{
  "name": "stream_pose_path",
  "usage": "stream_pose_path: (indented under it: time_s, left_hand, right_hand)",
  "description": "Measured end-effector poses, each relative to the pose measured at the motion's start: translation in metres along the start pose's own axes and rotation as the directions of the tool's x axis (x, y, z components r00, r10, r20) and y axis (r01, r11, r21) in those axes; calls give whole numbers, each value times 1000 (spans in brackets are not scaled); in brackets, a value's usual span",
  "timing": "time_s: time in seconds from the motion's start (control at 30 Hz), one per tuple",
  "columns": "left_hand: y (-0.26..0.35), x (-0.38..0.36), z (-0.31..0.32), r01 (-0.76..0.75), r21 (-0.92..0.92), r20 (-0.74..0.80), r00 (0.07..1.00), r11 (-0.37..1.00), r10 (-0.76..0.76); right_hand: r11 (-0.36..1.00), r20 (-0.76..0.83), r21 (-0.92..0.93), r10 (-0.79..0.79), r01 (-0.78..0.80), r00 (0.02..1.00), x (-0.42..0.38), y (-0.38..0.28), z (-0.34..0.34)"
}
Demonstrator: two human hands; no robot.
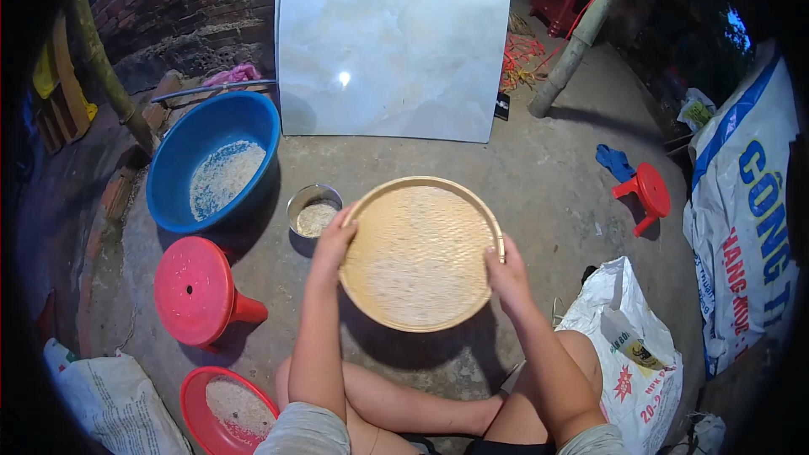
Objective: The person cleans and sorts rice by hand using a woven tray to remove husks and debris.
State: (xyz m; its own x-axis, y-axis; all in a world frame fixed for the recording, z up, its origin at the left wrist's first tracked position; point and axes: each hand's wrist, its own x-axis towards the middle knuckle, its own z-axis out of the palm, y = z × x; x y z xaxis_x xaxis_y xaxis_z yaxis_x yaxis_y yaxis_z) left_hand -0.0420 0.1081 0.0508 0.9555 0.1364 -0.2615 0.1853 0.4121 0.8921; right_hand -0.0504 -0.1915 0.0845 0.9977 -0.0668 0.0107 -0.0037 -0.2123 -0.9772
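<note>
A round woven bamboo winnowing tray [421, 202] is held up above the floor in front of my crossed legs. My left hand [334, 246] grips its left rim, and my right hand [511, 276] is closed around the rim at the right. Pale grains [413, 286], smeared by motion, lie spread over the tray, thickest on the side nearest me. Just beyond my left hand, a metal pot [295, 205] with pale grain inside stands on the floor. The fingers under the tray are hidden.
At left are a blue basin [160, 177] with grain, a red stool [192, 291], and a red basin [192, 396] with grain. A marbled panel [392, 42] stands ahead. On the right are a small red stool [652, 190] and white sacks [628, 286].
</note>
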Motion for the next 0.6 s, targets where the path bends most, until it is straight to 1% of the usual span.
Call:
stream_pose_path:
  time_s: [0.03, 0.07, 0.1, 0.17, 0.2, 0.23, 0.27, 0.3, 0.33, 0.37, 0.4, 0.43, 0.47, 0.5, 0.53, 0.57, 0.6]
  left_hand:
    - [-2, -1, -6, 16, -87, -2, 1000, 996, -17]
    - [-2, -3, -13, 33, -167, -5, 999, 985, -34]
    - [-4, -6, -6, 44, -145, -12, 999, 988, -46]
    - [-17, -15, 34, -132, 88, -109, 984, 987, 142]
    - [-27, -19, 53, -130, 231, -128, 978, 964, 163]
    - [-42, -19, 69, -204, 348, -72, 967, 915, 244]
    - [-43, -25, 85, -224, 223, -30, 971, 949, 237]
    - [-48, -18, 80, -238, 288, -41, 965, 927, 261]
    - [-49, -11, 73, -255, 351, -47, 956, 901, 289]
    - [-45, -4, 58, -251, 360, -36, 959, 899, 282]
    - [-35, 3, 38, -131, 263, -72, 985, 956, 155]
    - [-25, 7, 18, -4, 166, -98, 995, 986, 20]
    - [-19, 8, 2, 27, 74, -85, 996, 997, -21]
    - [-17, 6, -6, 27, 9, -86, 996, 1000, -26]
    - [-14, 2, -10, 26, -56, -90, 995, 998, -31]
    - [-18, -1, -6, 1, 48, -119, 993, 999, 5]
    - [-24, -4, 7, -25, 144, -141, 989, 989, 46]
  right_hand:
    - [1000, 0, 8, 15, -15, 1000, 1, 4, 0]
    - [996, 33, -46, -77, 79, 996, 8, 8, -1]
    - [981, 68, -91, -168, 173, 983, 16, 14, -3]
    - [986, 43, -168, 24, -17, 999, 51, 46, -34]
    - [986, 12, 23, 165, -165, 986, 61, 56, -49]
    - [929, 3, 215, 307, -300, 952, 66, 63, -57]
    - [922, -4, 224, 324, -315, 946, 63, 56, -56]
    - [918, -31, 256, 322, -304, 946, 56, 40, -56]
    - [913, -60, 288, 317, -287, 947, 51, 32, -54]
    - [925, -65, 288, 277, -247, 959, 45, 35, -44]
    - [920, -73, 299, 285, -251, 956, 38, 37, -28]
    - [990, -61, 98, 111, -104, 992, 28, 39, -9]
    - [993, -10, -101, -56, 54, 998, 20, 43, 2]
    - [996, -18, -84, -36, 35, 999, 17, 43, 2]
    - [997, 41, -59, -55, 58, 998, 16, 36, 2]
    - [996, 101, -34, -81, 84, 992, 20, 33, 3]
    - [993, 43, -85, -76, 80, 996, 29, 40, -6]
